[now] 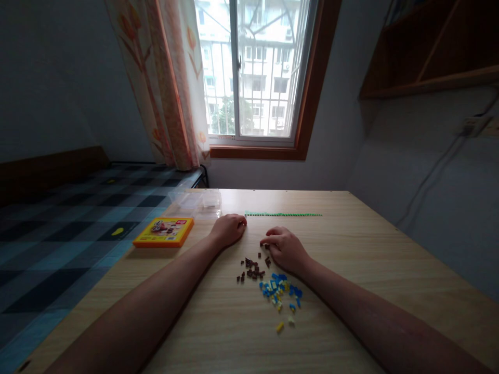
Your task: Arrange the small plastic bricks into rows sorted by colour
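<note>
My left hand rests on the table at the left end of a long thin row of small green pieces. Its fingers are curled together; what they hold, if anything, is hidden. My right hand lies lower and to the right, its fingers apart and fingertips just over a couple of small brown bricks. More brown bricks are scattered below, between my arms. Closer to me is a loose heap of small blue, yellow and cream bricks, with a single yellow brick lying apart.
An orange-yellow box with a printed cover lies on the table's left side. Behind it is a clear plastic tray. A bed with a checked cover adjoins the table on the left. A window stands beyond the table.
</note>
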A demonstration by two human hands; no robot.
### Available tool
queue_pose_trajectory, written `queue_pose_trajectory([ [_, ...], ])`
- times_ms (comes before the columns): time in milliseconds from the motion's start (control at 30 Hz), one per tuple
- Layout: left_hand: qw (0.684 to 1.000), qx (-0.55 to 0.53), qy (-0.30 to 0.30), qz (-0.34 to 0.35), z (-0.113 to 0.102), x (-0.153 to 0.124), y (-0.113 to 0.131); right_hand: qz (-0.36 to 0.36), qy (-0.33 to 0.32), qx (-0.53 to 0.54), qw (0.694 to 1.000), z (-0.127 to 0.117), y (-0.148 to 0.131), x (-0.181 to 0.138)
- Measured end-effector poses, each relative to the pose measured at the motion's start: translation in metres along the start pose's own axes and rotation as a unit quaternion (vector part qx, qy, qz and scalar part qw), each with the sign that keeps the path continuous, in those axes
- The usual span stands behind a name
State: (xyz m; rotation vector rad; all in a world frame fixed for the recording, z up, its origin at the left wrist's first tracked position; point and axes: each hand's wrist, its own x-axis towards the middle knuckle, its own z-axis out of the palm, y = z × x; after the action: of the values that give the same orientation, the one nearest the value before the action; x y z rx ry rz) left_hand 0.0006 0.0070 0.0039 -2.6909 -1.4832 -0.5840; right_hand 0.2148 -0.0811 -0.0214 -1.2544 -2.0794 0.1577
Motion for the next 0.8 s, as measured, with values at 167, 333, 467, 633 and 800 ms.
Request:
queue_pose_trajectory([
  [167, 1.000, 0.009, 0.010, -0.008, -0.001, -0.001, 0.001, 0.022, -0.012, 0.011, 1.000, 0.002, 0.003, 0.003],
  [333, 0.997, 0.006, 0.052, -0.059, 0.001, -0.001, 0.002, 0.055, -0.035, 0.032, 0.997, 0.005, 0.006, 0.009],
  [467, 0.993, -0.001, 0.059, -0.100, 0.000, 0.000, 0.001, 0.052, -0.041, -0.017, 0.998, 0.013, 0.013, 0.030],
  [633, 0.992, -0.017, 0.059, -0.114, 0.002, -0.001, -0.002, 0.042, -0.031, -0.070, 0.996, 0.026, 0.024, 0.068],
  [800, 0.990, -0.030, 0.058, -0.123, 0.004, -0.001, -0.004, 0.012, -0.029, -0.084, 0.996, 0.035, 0.030, 0.088],
])
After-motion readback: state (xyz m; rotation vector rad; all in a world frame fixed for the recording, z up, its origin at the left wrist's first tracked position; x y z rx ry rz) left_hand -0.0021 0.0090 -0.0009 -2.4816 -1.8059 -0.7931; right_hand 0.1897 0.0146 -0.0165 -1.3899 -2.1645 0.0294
